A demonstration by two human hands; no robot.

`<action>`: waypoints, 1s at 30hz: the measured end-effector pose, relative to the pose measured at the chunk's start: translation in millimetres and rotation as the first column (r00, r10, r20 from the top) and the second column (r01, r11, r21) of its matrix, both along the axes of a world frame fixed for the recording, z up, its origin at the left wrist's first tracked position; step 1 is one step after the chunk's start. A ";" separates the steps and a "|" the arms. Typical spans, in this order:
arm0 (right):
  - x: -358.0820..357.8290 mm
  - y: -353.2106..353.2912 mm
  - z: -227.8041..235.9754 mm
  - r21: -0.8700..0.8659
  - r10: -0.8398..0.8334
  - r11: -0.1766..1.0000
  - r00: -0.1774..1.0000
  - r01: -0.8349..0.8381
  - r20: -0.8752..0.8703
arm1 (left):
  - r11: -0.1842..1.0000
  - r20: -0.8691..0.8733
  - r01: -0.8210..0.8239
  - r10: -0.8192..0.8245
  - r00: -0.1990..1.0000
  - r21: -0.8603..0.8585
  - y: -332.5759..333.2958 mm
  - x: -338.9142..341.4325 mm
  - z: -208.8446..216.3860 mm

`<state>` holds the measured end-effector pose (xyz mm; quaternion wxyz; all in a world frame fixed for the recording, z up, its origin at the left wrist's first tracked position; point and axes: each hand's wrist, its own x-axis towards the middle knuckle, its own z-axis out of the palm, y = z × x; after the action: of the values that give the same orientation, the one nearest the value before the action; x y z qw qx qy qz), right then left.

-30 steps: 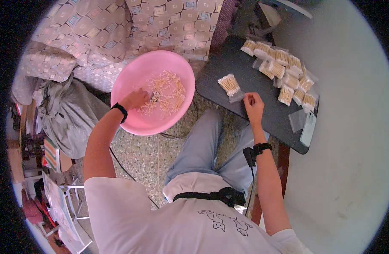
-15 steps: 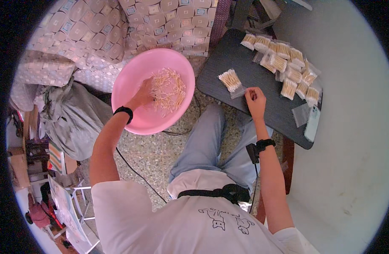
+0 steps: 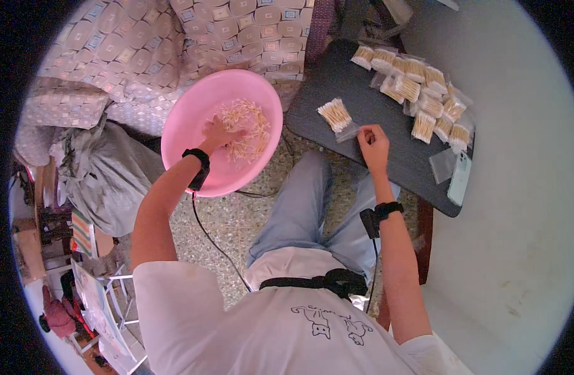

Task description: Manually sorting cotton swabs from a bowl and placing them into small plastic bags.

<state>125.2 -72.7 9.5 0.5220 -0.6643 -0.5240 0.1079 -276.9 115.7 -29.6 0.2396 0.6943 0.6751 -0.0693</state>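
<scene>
Inside the pink basin (image 3: 174,150), loose cotton swabs (image 3: 252,115) lie in a scattered heap. My left hand (image 3: 220,134) is down among them with its fingers spread, and no gathered bunch shows in it. On the dark table, my right hand (image 3: 374,142) pinches the edge of a small clear plastic bag (image 3: 347,132). Cotton swabs (image 3: 334,114) lie side by side in a bunch at the bag's far end, their white tips pointing away from me. Whether the bunch is fully inside the bag is hard to tell.
Several filled swab bags (image 3: 427,103) are piled along the far right of the dark table (image 3: 318,75). A flat clear bag (image 3: 443,165) and a pale phone (image 3: 460,179) lie near its right edge. Black cables (image 3: 218,247) run from my wristbands. A wall rises at right.
My left hand has turned and its fingers have spread in the basin. My right hand keeps its pinch on the bag, and the whole view has shifted slightly.
</scene>
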 end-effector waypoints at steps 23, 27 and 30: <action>-4.2 2.7 0.5 0.002 0.013 1.000 1.000 -0.013 0.008 | 0.921 0.011 0.359 -0.365 0.931 0.151 16.6 -25.8 -7.2; -0.2 -2.8 3.6 -0.050 -0.020 0.999 1.000 0.020 -0.002 | 0.962 0.033 0.244 -0.250 0.968 0.126 2.7 2.8 47.0; 2.1 -2.3 -0.6 0.032 -0.034 0.999 0.999 0.033 0.016 | 0.952 0.093 0.254 -0.272 0.958 0.168 1.5 1.0 59.5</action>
<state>127.3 -75.0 8.9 0.5298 -0.6656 -0.5186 0.0855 -275.9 117.3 29.9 0.2120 0.7974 0.5650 -0.0080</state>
